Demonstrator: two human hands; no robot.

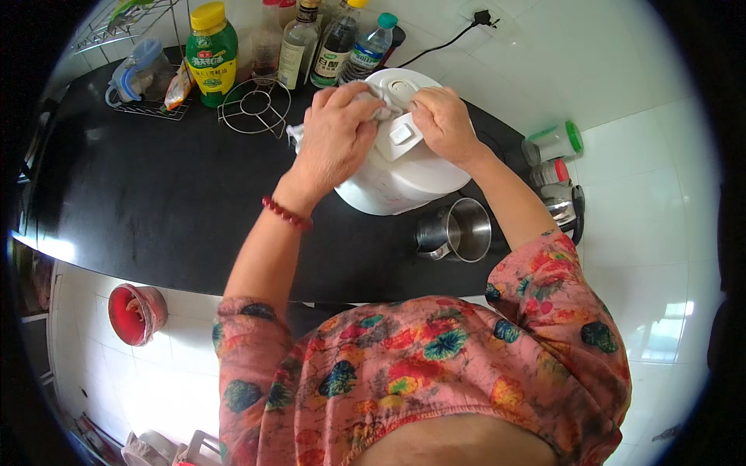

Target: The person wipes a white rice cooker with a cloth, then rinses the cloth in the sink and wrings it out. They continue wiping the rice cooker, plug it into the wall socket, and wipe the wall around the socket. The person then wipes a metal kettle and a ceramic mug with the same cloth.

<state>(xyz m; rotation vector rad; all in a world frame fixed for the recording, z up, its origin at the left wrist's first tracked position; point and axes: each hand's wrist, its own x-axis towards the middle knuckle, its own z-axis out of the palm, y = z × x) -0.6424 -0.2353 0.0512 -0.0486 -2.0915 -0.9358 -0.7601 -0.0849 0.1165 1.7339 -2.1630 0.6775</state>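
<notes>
A white rice cooker (402, 180) with a round vent (402, 87) and a square button (401, 134) on its lid stands on the dark countertop before me. My left hand (344, 134) presses a pale cloth (382, 99) against the lid, left of the vent and button. Another bit of that cloth sticks out at the hand's left side. Curled over the right part of the lid, my right hand (446, 125) grips the cooker beside the button; its fingertips are hidden. Close to the cooker's front is a stainless steel cup (469, 233) with a handle.
Several bottles (329, 55) line the wall behind a wire rack (256, 108). A green squeeze bottle (213, 58) and lidded jug (137, 70) are at back left. Jars (551, 144) and a metal kettle (562, 209) stand right. Below is a red bucket (131, 314). A black plug (482, 18) hangs from the wall outlet.
</notes>
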